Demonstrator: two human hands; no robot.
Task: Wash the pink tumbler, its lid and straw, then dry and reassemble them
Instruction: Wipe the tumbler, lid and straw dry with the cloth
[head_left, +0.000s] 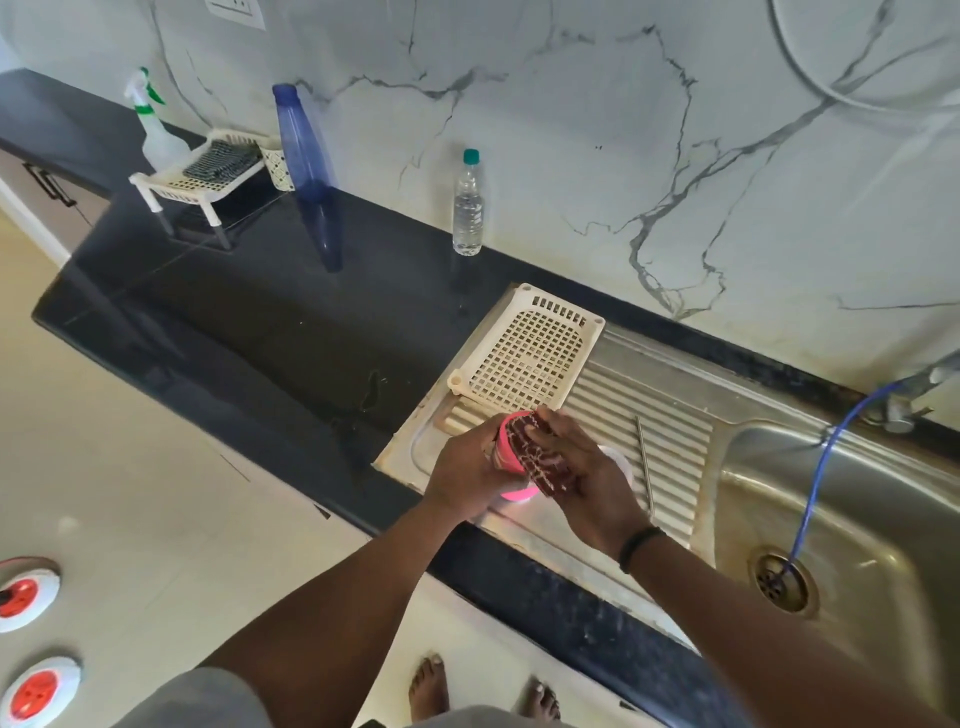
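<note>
Fingers of the left hand (470, 467) curl round the pink tumbler (511, 457), held above the ribbed steel drainboard (649, 415). Fingers of the right hand (582, 467) press a dark patterned cloth (545, 462) against the tumbler's side. A metal straw (644, 462) lies on the drainboard just right of the hands, and a pale lid (618, 460) shows behind the right hand. A cream plastic tray (524, 348) rests at the drainboard's far edge.

The scene was evenly and brightly lit by soft daylight. Bottles were mirrored in the polished black tabletop (249, 312), and pale glare was seen on the steel sink (857, 483). Straight lines were bent by wide-angle distortion towards the edges, and fine detail was slightly softened throughout.
</note>
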